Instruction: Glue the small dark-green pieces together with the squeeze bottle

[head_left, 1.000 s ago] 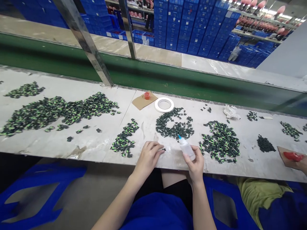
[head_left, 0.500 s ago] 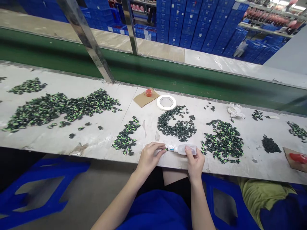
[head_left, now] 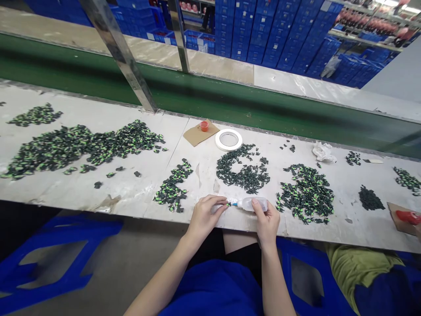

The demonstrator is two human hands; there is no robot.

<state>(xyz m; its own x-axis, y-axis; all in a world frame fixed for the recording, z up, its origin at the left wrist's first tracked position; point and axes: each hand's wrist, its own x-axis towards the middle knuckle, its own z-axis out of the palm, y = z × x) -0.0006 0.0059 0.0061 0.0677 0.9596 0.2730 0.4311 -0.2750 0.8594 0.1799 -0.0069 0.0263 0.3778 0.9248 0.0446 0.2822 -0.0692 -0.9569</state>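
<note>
My right hand (head_left: 265,221) grips a small clear squeeze bottle (head_left: 252,203) that lies almost sideways, its blue tip pointing left. The tip meets a tiny green-and-black part (head_left: 227,204) pinched in the fingers of my left hand (head_left: 205,216) at the near edge of the white bench (head_left: 131,193). A heap of dark parts (head_left: 243,173) lies just behind my hands. A green-and-black heap (head_left: 305,193) is to the right and a smaller one (head_left: 171,188) to the left.
A white tape roll (head_left: 228,140) and a red cap on brown card (head_left: 200,131) sit behind the heaps. A long spread of parts (head_left: 75,147) covers the left bench. A green conveyor belt (head_left: 230,105) runs behind. Another person's green lap (head_left: 358,267) is at right.
My right hand has tipped the bottle from upright to nearly sideways and brought its tip to the part in my left fingers. In the last half second little has moved.
</note>
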